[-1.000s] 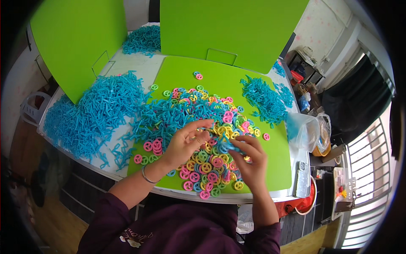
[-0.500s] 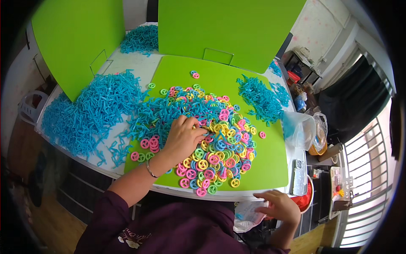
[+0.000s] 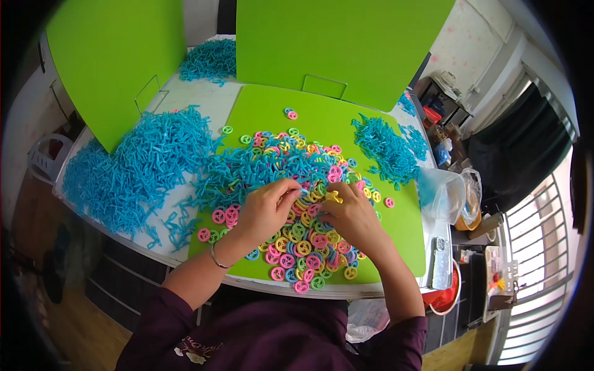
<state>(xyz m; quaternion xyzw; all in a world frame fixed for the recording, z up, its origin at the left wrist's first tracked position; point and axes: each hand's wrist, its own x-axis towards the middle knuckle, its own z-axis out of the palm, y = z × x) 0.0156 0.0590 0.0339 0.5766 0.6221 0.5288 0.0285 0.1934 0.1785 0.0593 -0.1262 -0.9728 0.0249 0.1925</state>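
My left hand [image 3: 267, 211] is over the middle of a heap of small plastic wheels [image 3: 303, 247] in pink, yellow, green and blue. Its thumb and fingers are pinched together, and what they hold is too small to make out. Close by on the right, my right hand [image 3: 354, 215] has its fingers curled at a small yellow plastic piece [image 3: 334, 196]. The fingertips of both hands nearly meet. Just beyond them, thin blue plastic pieces [image 3: 266, 166] lie over the wheels. The heap rests on a green board [image 3: 396, 247].
A large pile of blue pieces [image 3: 142, 167] covers the table's left side; a smaller pile [image 3: 387, 148] lies at right. Upright green panels [image 3: 340, 43] stand behind. At the right edge are a phone [image 3: 441, 264] and a clear plastic tub [image 3: 436, 191].
My right hand has risen from below the table's front edge onto the wheel heap, beside my left hand, and now has a yellow piece at its fingers. My left hand stays pinched over the heap.
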